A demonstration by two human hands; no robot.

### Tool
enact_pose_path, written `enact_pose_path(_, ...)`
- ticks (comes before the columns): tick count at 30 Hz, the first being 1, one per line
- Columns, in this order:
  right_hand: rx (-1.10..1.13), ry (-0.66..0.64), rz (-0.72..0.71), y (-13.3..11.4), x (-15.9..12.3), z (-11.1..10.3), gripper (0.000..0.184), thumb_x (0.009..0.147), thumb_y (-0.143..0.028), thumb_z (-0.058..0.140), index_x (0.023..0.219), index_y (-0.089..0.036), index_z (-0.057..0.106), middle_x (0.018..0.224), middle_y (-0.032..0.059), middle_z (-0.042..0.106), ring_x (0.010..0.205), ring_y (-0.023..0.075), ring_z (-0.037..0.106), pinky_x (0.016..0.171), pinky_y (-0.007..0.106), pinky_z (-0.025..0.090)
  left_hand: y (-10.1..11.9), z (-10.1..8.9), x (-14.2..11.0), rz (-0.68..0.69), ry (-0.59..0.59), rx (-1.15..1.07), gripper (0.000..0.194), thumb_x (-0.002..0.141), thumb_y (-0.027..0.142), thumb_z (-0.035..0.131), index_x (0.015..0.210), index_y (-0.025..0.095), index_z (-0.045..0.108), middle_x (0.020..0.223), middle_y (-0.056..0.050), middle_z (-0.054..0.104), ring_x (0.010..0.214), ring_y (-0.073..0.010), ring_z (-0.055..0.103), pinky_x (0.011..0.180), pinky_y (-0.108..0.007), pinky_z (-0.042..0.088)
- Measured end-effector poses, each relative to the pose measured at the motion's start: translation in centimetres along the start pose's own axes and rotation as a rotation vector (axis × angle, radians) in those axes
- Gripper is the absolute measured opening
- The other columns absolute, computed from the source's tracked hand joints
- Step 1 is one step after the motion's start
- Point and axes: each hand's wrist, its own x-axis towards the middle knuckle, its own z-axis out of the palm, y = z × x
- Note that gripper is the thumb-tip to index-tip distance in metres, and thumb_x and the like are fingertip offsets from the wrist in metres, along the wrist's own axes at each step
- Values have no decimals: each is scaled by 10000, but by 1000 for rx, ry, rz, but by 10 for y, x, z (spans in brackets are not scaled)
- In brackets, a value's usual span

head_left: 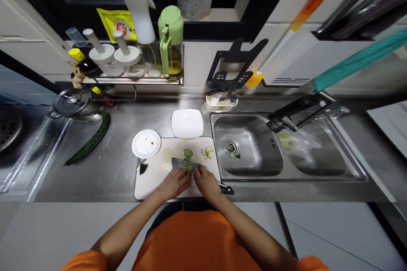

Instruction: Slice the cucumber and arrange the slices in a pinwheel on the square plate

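Note:
A white cutting board (152, 182) lies at the counter's front edge. My left hand (176, 183) is over its middle, fingers bent together at a few thin cucumber slices (189, 167). Close beside it on the right, my right hand (206, 182) has its fingertips pressed together by the same slices; what they pinch is hidden. A kitchen knife (227, 189) lies flat under my hands, its black handle past the board's right edge and its blade tip showing at the left. More cucumber slices (207, 152) rest at the board's upper right, and a cucumber end piece (143, 168) lies at its left.
A round white plate (140, 144) with small red bits overlaps the board's corner. A white rectangular dish (187, 123) stands behind it. At left are a whole cucumber (92, 142) and a lidded pot (71, 101). A double sink (248, 144) with a black faucet (286, 114) is at right.

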Motion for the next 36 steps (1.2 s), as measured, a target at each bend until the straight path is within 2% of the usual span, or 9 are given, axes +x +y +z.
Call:
enact_pose_path(5, -3, -15, -1, 1, -5, -3, 280, 931, -139, 357, 1170, -183, 497, 1020, 107, 521, 854, 212, 560, 719, 314, 424, -10, 12, 8, -36, -14, 3, 366, 918, 354, 474, 1231, 178, 545, 1138, -129, 572, 1062, -256, 527, 907, -433, 468)
enact_pose_path(10, 46, -18, -9, 1, -14, -8, 246, 927, -142, 369, 1110, -198, 524, 1020, 102, 518, 851, 202, 563, 733, 310, 421, -18, 18, 14, -132, 29, 6, 430, 886, 392, 518, 1239, 149, 543, 1179, -154, 550, 1109, -294, 498, 946, -484, 448)
enact_pose_path(14, 97, -65, -6, 9, -29, -18, 262, 917, -137, 367, 1102, -198, 544, 1032, 106, 526, 847, 199, 573, 727, 298, 417, -23, 18, 17, -215, 65, -66, 401, 888, 355, 514, 1239, 163, 545, 1202, -143, 545, 1135, -282, 491, 971, -466, 445)
enact_pose_path(21, 231, -160, 48, 34, -60, -19, 330, 856, -155, 442, 1162, -228, 540, 1166, 100, 511, 821, 165, 599, 709, 262, 404, -42, 17, 16, -488, 225, -201, 311, 891, 306, 513, 1163, 173, 579, 1104, -106, 596, 1064, -226, 534, 967, -397, 451)
enact_pose_path(26, 300, -184, 90, 36, -66, -13, 349, 849, -157, 440, 1171, -242, 542, 1144, 84, 514, 815, 156, 603, 726, 258, 411, -52, 19, 35, -637, 211, -218, 358, 835, 279, 573, 1172, 157, 568, 1093, -100, 613, 1061, -231, 534, 967, -379, 424)
enact_pose_path(29, 328, -177, 116, 35, -66, -10, 330, 858, -171, 438, 1163, -235, 544, 1121, 76, 518, 793, 150, 603, 725, 256, 419, -54, 21, 51, -751, 169, -227, 374, 793, 283, 612, 1140, 145, 584, 1050, -104, 624, 1010, -229, 554, 905, -355, 436)
enact_pose_path(33, 345, -175, 130, 34, -68, -6, 328, 854, -173, 444, 1161, -225, 547, 1134, 84, 516, 814, 157, 608, 734, 254, 428, -53, 22, 64, -804, 106, -216, 243, 756, 209, 610, 995, 164, 625, 935, -75, 631, 908, -205, 559, 818, -316, 421)
enact_pose_path(36, 358, -172, 136, 35, -71, -3, 341, 861, -171, 435, 1180, -222, 544, 1137, 91, 516, 819, 156, 610, 739, 254, 435, -51, 21, 67, -801, 111, -202, 147, 744, 172, 594, 889, 175, 621, 879, -57, 625, 882, -195, 549, 802, -305, 402)
